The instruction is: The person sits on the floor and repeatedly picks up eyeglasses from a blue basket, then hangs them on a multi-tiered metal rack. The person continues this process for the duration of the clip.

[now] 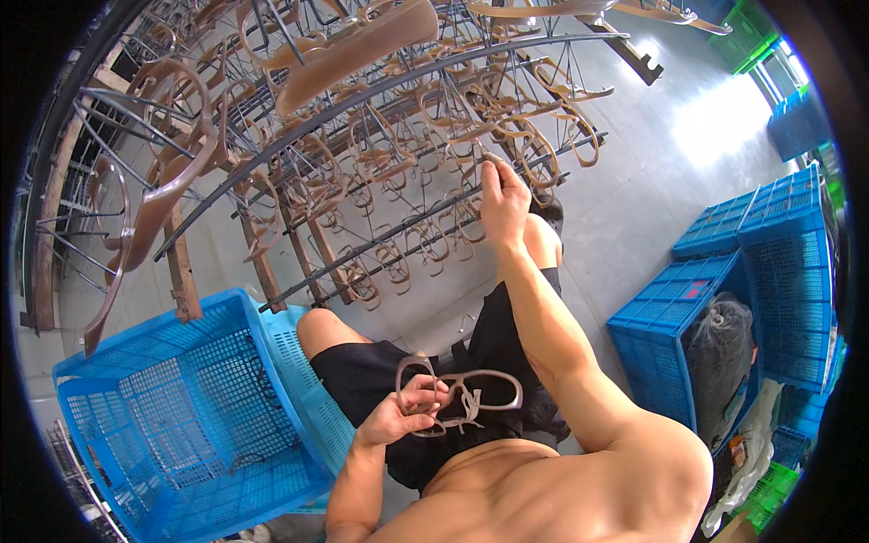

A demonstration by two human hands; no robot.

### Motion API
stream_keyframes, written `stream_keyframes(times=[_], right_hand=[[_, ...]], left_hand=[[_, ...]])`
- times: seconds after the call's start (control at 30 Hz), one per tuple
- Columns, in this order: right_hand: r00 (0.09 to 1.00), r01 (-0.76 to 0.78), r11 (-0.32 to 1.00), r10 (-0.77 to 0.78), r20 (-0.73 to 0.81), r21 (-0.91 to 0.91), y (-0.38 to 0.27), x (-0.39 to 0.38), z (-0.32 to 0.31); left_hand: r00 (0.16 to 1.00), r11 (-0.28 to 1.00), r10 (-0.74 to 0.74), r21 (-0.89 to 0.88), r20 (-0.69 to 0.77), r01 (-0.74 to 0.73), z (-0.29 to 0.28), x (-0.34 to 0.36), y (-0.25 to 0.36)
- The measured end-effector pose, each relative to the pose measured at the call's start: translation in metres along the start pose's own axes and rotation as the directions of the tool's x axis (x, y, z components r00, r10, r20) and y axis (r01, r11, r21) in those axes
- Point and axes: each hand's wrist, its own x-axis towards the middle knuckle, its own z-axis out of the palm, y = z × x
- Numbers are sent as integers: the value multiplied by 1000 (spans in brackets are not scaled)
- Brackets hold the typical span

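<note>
My left hand [405, 413] is closed around brownish eyeglass frames [493, 375], held low in front of my body above my dark shorts. More than one frame seems to be bunched there, and their overlap hides the exact number. My right arm stretches forward to a rack [398, 81] of dark rods and thin wire prongs. At its right side the fingers of my right hand [504, 204] are pinched together beside the hanging frames [527, 149]. What lies between those fingertips is too small to make out. Many brown, translucent eyeglass frames hang along the rods.
A blue mesh crate [181, 425] stands at my left, with a few thin dark pieces inside. Stacked blue crates [674, 312] are on the right, one holding a dark bundle in clear plastic [720, 348]. A green crate [744, 36] sits at the far right.
</note>
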Motion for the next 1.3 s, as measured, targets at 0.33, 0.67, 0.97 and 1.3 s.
stream_keyframes(times=[0.33, 0.67, 0.97, 1.3], right_hand=[[999, -8, 999, 6, 40, 38, 6, -2, 1], [924, -346, 926, 308, 227, 152, -28, 6, -18], [146, -110, 987, 131, 981, -115, -73, -76, -58], [959, -282, 833, 231, 164, 475, -8, -70, 41]], left_hand=[[901, 952, 308, 99, -307, -291, -1, 23, 23], [761, 803, 540, 491, -358, -338, 3, 33, 32], [867, 860, 461, 334, -187, -385, -13, 20, 56], [693, 831, 431, -46, -578, -555, -36, 1, 32]])
